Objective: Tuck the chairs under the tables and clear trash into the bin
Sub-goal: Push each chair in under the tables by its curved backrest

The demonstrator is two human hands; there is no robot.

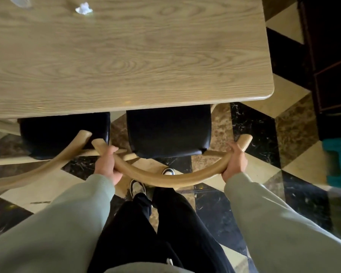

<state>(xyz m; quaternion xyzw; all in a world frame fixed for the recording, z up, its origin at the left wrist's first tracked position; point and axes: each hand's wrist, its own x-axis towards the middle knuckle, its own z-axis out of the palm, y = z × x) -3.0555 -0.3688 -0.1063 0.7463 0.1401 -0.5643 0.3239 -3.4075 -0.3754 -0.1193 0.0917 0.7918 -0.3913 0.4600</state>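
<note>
At the centre of the frame stands a chair (168, 133) with a black padded seat and a curved pale-wood backrest, its seat front already under the edge of the wooden tabletop (126, 56). Both hands curl round the backrest: the left hand (106, 164) near its left end, the right hand (234, 162) near its right end. Just beside it on the left stands a second chair (64, 133), their backrest tips nearly touching. A crumpled white tissue (83, 8) lies on the tabletop at upper left
</note>
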